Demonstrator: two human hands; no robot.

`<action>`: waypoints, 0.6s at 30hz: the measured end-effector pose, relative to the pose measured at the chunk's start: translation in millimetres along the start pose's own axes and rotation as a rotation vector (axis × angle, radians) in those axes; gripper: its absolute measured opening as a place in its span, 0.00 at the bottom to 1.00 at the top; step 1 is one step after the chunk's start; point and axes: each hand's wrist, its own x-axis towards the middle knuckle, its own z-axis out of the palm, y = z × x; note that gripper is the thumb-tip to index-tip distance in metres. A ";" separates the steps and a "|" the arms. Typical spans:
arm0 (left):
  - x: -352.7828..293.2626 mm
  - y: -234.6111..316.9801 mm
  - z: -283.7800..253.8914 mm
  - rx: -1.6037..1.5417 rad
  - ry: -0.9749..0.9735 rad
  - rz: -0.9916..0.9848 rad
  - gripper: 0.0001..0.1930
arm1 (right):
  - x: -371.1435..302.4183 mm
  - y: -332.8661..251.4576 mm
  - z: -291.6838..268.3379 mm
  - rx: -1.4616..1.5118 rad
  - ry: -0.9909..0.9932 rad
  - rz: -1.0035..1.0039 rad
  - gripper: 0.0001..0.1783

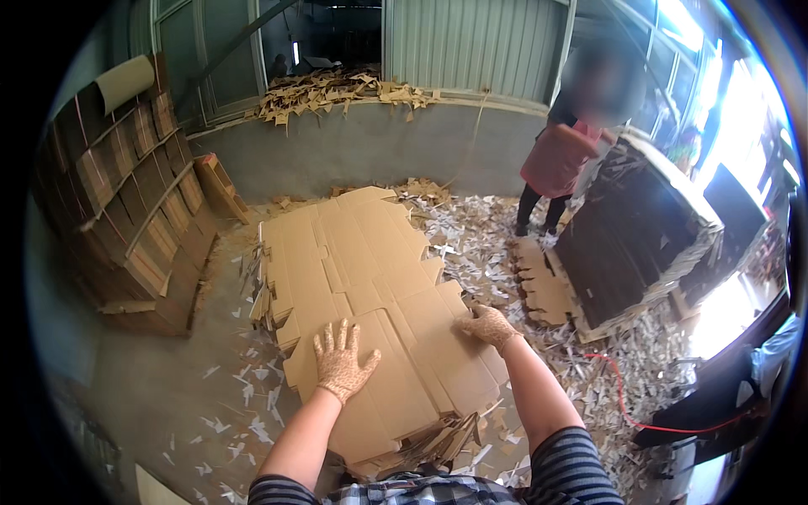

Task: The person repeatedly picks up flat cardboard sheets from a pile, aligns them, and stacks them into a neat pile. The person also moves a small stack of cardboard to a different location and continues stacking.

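A stack of flat die-cut cardboard sheets (358,278) lies in front of me, its edges ragged with tabs and notches. My left hand (341,362), in a tan patterned glove, rests flat on the top sheet with its fingers spread. At the right edge of the same sheet is my right hand (490,326), gloved alike. Its thumb lies on top and its fingers bend toward the edge, partly hidden, so its hold on the sheet is unclear. Layers of torn board show under the near edge of the stack.
Bundled cardboard (143,202) leans at the left wall. Scraps (337,93) cover the far ledge. Paper offcuts (471,223) litter the floor. At the right, a co-worker in a pink apron (555,160) stands behind a tall dark stack (631,236). A red hose (623,396) crosses the floor.
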 end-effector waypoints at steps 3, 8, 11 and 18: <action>-2.0 1.9 -2.4 0.023 -0.061 -0.028 0.42 | 16.7 -1.0 0.0 -0.240 -0.060 -0.053 0.42; 13.5 24.7 -0.9 0.122 -0.136 -0.053 0.39 | 20.4 28.9 -32.3 0.224 -0.286 0.027 0.40; 18.1 29.1 2.3 0.163 -0.165 -0.057 0.40 | -9.4 -0.2 -48.6 -0.071 -0.120 -0.046 0.40; 21.1 31.8 13.5 0.203 -0.229 -0.030 0.41 | 0.5 25.2 -55.8 0.033 -0.125 -0.083 0.33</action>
